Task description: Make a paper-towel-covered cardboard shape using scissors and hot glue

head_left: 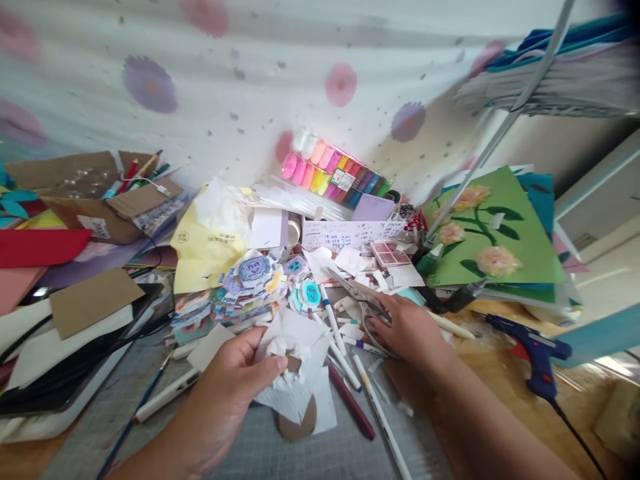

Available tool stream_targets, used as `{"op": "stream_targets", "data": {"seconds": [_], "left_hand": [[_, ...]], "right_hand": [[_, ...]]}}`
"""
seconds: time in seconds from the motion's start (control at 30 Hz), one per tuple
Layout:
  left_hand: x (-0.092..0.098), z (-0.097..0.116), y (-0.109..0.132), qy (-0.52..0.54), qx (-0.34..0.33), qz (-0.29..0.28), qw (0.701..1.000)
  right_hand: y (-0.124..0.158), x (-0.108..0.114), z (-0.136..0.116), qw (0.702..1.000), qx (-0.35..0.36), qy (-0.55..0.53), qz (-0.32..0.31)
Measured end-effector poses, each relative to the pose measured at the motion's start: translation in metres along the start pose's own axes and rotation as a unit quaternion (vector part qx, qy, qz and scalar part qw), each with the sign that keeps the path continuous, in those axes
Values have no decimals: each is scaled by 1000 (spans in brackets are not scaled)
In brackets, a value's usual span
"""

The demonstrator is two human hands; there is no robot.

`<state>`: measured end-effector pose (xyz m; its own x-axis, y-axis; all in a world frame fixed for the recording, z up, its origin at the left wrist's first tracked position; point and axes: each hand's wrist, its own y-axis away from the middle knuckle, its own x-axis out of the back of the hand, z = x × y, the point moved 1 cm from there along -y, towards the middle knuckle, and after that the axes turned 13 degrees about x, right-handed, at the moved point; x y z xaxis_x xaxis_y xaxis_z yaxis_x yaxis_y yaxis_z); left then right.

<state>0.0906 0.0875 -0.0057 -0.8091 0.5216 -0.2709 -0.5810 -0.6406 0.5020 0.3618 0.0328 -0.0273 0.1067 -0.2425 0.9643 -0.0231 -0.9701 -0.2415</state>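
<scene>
My left hand [240, 373] pinches a piece of white tissue paper [313, 333] between thumb and fingers, over the grey mat. The tissue is bunched up around a small brown cardboard piece [293, 362] in its middle. A rounded brown cardboard piece [299, 423] shows below the tissue, partly covered by it. To the right, my right hand [410, 327] has its fingers closed at the handles of a pair of metal scissors [367, 303]. The blades point away to the upper left, over scattered pens and paper scraps. Some of its fingertips are hidden.
White markers [380, 413] and a dark red pen [350, 400] lie on the grey cutting mat [240, 447]. Paper flowers [255, 270] are piled behind my left hand. A blue glue gun [537, 360] lies at right, beside a green flower card [500, 233]. A cardboard box [95, 207] stands at left.
</scene>
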Motion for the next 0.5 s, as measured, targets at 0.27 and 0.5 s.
{"op": "stream_targets", "data": {"seconds": [0.27, 0.5], "left_hand": [[2, 5, -2, -9, 21, 43, 999], [0, 8, 0, 4, 34, 60, 998]], "right_hand": [[103, 46, 83, 941, -291, 86, 150], [168, 51, 126, 889, -435, 2, 145]]}}
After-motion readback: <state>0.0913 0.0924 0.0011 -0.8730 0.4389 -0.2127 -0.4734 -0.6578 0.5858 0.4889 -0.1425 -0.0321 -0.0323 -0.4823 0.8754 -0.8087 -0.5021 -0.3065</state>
